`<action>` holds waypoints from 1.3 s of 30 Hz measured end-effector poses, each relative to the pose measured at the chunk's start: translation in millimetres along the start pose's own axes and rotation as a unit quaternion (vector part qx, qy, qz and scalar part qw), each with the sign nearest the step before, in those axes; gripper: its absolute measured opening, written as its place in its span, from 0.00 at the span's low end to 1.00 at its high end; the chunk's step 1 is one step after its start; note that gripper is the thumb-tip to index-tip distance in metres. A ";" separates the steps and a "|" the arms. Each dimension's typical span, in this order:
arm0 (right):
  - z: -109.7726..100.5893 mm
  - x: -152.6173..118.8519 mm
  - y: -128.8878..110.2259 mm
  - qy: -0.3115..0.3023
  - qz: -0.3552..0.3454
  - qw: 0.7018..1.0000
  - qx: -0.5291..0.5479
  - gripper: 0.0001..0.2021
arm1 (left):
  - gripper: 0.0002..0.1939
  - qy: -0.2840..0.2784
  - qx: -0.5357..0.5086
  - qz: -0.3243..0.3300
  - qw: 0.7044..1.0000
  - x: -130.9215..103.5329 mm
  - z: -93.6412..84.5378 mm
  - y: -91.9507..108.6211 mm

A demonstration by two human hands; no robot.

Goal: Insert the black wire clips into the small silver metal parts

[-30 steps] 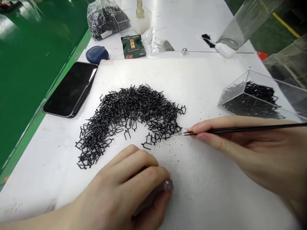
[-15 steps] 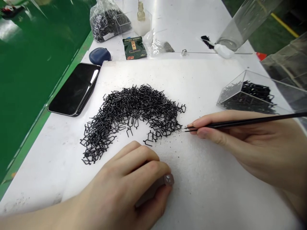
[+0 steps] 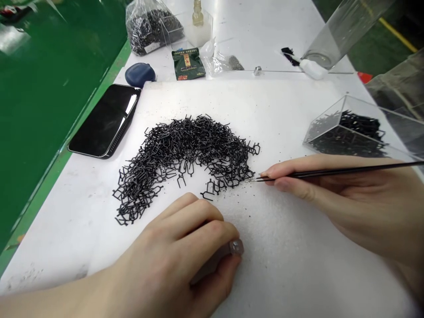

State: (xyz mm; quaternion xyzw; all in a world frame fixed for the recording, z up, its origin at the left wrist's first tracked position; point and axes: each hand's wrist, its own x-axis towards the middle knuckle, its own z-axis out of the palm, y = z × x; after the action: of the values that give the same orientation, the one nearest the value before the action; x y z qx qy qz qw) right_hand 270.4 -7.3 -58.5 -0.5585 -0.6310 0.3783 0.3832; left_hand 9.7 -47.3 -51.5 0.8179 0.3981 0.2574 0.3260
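Black tweezers (image 3: pixel 318 172) are pinched between the thumb and fingers of my right hand (image 3: pixel 344 194). Their tips point left, close to the right end of a curved pile of small black forked pieces (image 3: pixel 188 139). I cannot make out anything between the tips. My left hand (image 3: pixel 185 251) is closed round a greyish translucent block (image 3: pixel 236 247) with a small shiny piece in its end face; most of the block is hidden by my fingers. This hand rests on the white work surface (image 3: pixel 281 265), just in front of the pile.
A phone (image 3: pixel 106 121) and a blue oval case (image 3: pixel 140 74) lie at the left. Behind stand a bag of black pieces (image 3: pixel 149 31), a green packet (image 3: pixel 187 64) and a small bottle (image 3: pixel 198 15). At right are a clear box of black pieces (image 3: pixel 351 130) and a clear cylinder (image 3: pixel 331 39).
The whole view has shifted slightly, so things sit a little further right. Both hands keep their grips, and the tweezer tips stay near the pile's right end.
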 end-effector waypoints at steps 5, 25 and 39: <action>1.0 -0.8 0.8 0.006 0.001 1.000 0.002 0.09 | 0.09 0.003 -0.003 0.003 1.000 -0.8 -0.4 -0.3; 1.4 -2.5 1.3 0.004 -0.022 0.999 -0.026 0.12 | 0.09 0.012 -0.015 0.005 1.000 -1.3 1.4 -2.3; -1.4 0.3 2.7 0.006 -0.048 0.997 -0.053 0.11 | 0.09 0.017 -0.027 0.008 0.999 -1.2 1.4 -3.9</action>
State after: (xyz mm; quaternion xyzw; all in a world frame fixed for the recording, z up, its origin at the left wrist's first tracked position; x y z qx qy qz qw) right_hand 272.7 -6.7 -60.3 -0.5491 -0.6738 0.3220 0.3752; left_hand 8.1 -47.0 -55.5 0.8075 0.3899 0.2848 0.3388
